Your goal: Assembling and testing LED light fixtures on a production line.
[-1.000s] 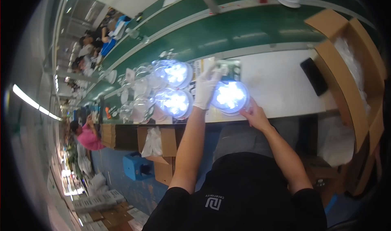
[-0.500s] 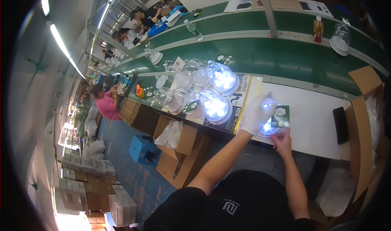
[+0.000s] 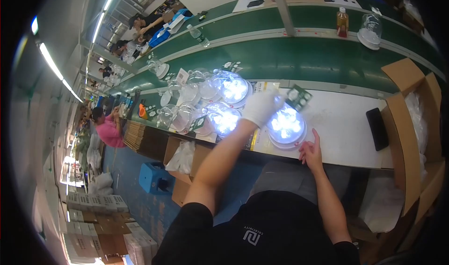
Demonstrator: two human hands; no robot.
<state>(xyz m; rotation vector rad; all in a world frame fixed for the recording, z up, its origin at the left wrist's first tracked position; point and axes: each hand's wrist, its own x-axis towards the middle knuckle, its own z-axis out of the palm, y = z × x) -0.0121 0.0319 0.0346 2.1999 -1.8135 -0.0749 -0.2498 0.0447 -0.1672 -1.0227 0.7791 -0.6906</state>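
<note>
A lit clear dome lamp (image 3: pixel 286 125) with a round white base stands before me, glowing bright white. My left hand (image 3: pixel 263 108), in a white glove, is closed around the upper part of its dome; the fingertips are partly hidden. A green printed card (image 3: pixel 298 98) sticks out beside those fingers, slightly blurred. Bare, my right hand (image 3: pixel 311 152) lies just right of the lamp base, index finger stretched out and the others loosely bent, holding nothing. Two more lit lamps (image 3: pixel 231 88) (image 3: pixel 224 118) stand to the left, with several unlit domes (image 3: pixel 189 93) beyond them.
An open cardboard box (image 3: pixel 407 148) stands at the right, beside a black flat object (image 3: pixel 377 129) on the white worktop (image 3: pixel 341 125). Behind runs a green belt (image 3: pixel 322 59); a drink bottle (image 3: pixel 342 22) and another dome lamp (image 3: pixel 370 31) stand beyond. A co-worker in pink (image 3: pixel 111 129) sits far left.
My right hand has come off the lamp's base and its fingers have opened. The green card has swung from the lamp's front right to its far side. The whole view has shifted.
</note>
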